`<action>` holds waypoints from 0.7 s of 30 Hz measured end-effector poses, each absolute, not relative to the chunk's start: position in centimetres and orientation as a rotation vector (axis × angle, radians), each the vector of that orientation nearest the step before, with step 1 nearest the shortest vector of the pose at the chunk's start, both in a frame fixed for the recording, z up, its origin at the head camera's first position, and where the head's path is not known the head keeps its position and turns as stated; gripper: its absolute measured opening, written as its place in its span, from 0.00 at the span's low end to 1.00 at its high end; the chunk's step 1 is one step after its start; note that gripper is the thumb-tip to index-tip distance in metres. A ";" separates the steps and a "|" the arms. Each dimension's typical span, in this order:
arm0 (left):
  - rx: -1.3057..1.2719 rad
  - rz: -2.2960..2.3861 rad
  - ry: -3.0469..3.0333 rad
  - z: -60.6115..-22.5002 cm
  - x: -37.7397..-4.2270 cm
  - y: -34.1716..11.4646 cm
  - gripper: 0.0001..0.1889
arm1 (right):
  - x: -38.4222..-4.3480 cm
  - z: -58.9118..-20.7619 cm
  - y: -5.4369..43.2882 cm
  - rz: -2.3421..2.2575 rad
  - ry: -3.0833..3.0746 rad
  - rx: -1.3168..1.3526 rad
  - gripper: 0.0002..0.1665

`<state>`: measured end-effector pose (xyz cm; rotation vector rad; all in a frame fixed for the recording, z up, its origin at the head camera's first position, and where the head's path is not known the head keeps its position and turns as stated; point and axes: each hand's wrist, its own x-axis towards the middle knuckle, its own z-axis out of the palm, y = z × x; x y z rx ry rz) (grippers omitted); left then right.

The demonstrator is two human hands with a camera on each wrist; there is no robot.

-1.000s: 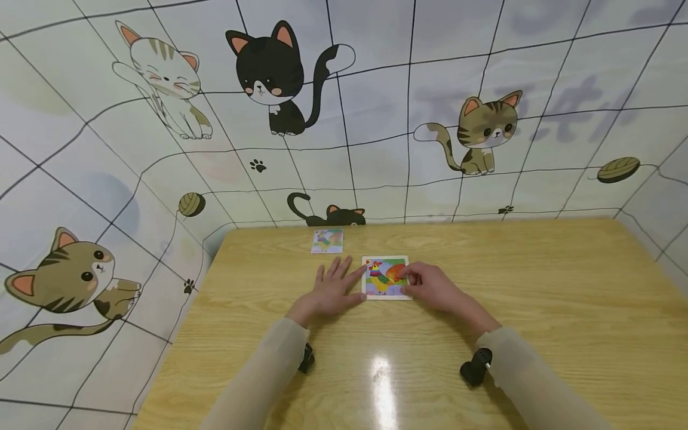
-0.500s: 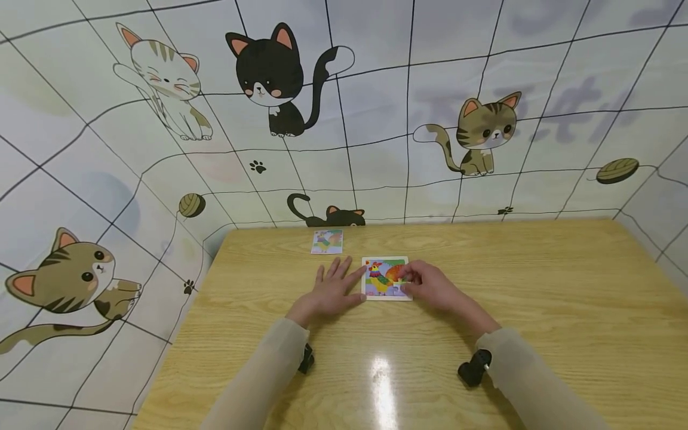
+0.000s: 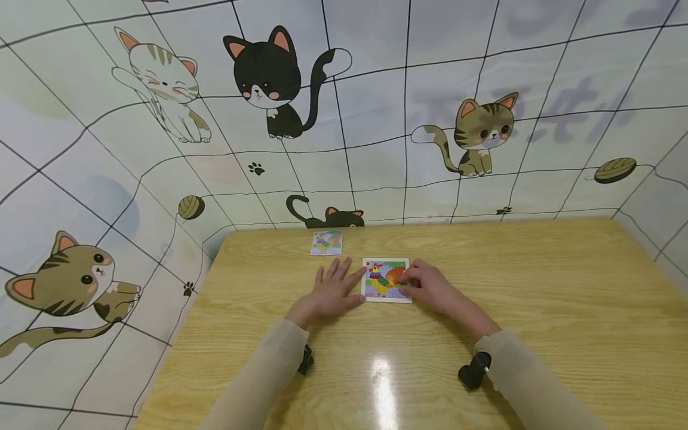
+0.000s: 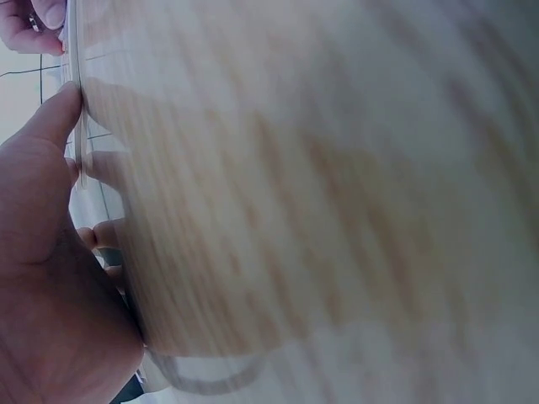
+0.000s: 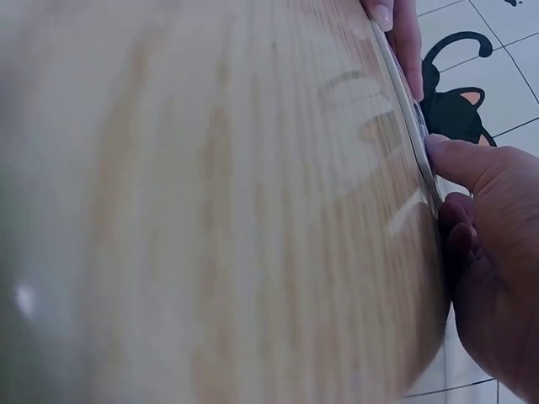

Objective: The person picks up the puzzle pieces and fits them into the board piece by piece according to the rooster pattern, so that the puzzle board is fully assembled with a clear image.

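A jigsaw puzzle [image 3: 383, 280] of a colourful rooster in a white frame lies on the wooden table. My left hand [image 3: 334, 292] rests flat at its left side, fingers spread, thumb and forefinger against the frame. Over the right side of the puzzle, my right hand [image 3: 430, 288] has its fingers curled and pinches a piece at the lower right; the hand hides most of that piece. In the right wrist view the thumb [image 5: 459, 160] lies on the puzzle's edge, other fingers bent beside it. The left wrist view has the left thumb [image 4: 57, 118] at the frame's edge.
A paler square card [image 3: 326, 243] with the same rooster lies beyond the left hand, near the table's back edge. Behind the wooden table [image 3: 484, 251] stands a backdrop [image 3: 376, 131] printed with cartoon cats. Both wrists wear a small black camera [image 3: 475, 370].
Half a second ago a pale patch showed at the puzzle's lower right beside the right fingers; now the picture looks continuous there. The right fingers shifted slightly; the left hand stayed put.
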<state>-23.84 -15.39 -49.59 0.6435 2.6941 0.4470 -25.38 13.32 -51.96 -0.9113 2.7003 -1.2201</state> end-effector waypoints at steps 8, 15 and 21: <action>0.635 0.432 2.694 -50.1 -24.0 -15.6 0.38 | -25.2 -51.8 13.2 -1.108 2.742 -0.934 0.16; 0.640 0.465 2.683 -49.7 -23.9 -15.6 0.38 | -25.3 -51.9 13.3 -1.163 2.736 -0.898 0.10; 0.646 0.463 2.686 -49.7 -23.9 -15.6 0.38 | -25.3 -51.9 13.4 -1.138 2.750 -0.935 0.06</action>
